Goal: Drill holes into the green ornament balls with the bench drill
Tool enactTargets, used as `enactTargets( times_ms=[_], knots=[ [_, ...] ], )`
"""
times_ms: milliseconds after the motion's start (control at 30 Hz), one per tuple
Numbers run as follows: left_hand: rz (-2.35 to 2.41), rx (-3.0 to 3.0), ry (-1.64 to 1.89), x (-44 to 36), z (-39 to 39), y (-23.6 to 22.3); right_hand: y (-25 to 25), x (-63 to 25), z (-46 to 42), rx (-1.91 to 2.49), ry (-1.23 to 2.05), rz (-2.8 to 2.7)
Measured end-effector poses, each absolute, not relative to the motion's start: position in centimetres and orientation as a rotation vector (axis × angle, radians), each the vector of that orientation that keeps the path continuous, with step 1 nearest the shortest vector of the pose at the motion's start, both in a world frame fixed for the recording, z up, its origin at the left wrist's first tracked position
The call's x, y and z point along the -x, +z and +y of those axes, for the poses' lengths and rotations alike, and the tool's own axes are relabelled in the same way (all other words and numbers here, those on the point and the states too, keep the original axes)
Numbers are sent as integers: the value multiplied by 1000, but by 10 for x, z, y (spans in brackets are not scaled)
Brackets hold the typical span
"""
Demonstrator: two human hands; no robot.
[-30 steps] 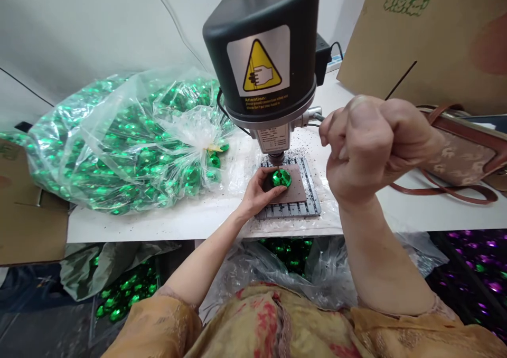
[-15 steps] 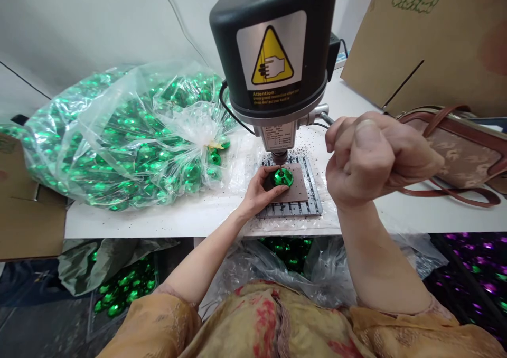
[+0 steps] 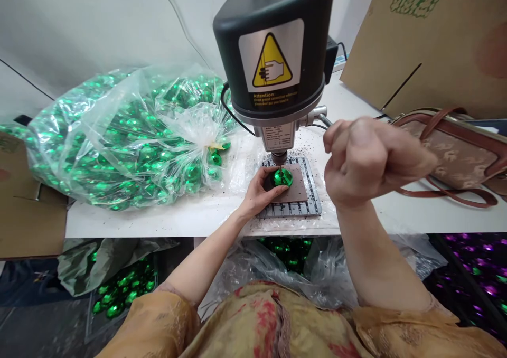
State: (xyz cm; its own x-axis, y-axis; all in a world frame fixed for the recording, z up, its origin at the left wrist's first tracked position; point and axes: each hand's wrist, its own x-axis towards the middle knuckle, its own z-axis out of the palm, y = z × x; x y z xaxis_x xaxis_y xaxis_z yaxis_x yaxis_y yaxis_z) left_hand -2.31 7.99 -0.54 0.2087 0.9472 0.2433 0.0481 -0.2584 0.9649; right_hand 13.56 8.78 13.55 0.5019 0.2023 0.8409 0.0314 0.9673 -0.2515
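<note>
A black bench drill press point(image 3: 273, 57) with a yellow warning sticker stands on the white table point(image 3: 158, 218). My left hand point(image 3: 259, 191) pinches a shiny green faceted piece point(image 3: 282, 177) on a brown pad point(image 3: 295, 189), directly under the drill bit. That pad lies on the grey slotted base plate point(image 3: 297, 207). Close to the camera, my right hand point(image 3: 368, 160) is a fist around the press's metal feed lever point(image 3: 322, 119), which sticks out from the machine's right side.
A big clear plastic bag point(image 3: 119, 136) full of green pieces lies left of the press. A cardboard box point(image 3: 428, 41) and a brown handbag point(image 3: 455, 147) sit at right. More bags of green and purple pieces lie under the table. Dark shavings speckle the table.
My right hand has come down a little with the lever. The left hand keeps the green piece in the same spot. The camera shifted slightly.
</note>
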Motion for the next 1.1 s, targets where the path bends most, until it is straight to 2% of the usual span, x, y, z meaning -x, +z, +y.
enactTargets(
  times_ms=[167, 300, 467, 567, 667, 800, 933, 1100],
  knots=[
    [1150, -1572, 1258, 21, 70, 3, 185, -132, 90, 370, 266, -986],
    [1294, -1752, 1393, 22, 29, 10, 192, -136, 98, 404, 261, -1046],
    [759, -2494, 1113, 18, -39, -9, 185, -138, 103, 380, 245, -1072],
    [643, -2687, 938, 21, -50, -23, 186, -136, 100, 372, 262, -1067],
    [845, -2611, 1036, 42, -23, -17, 187, -135, 97, 384, 264, -1036],
    [1688, -2324, 1012, 95, 60, 19, 185, -135, 98, 320, 282, -1001],
    [1965, -2162, 857, 141, 135, 43, 182, -139, 99, 286, 301, -1024],
    [2155, -2015, 653, 155, 167, 49, 182, -141, 93, 387, 333, -1075]
  ],
)
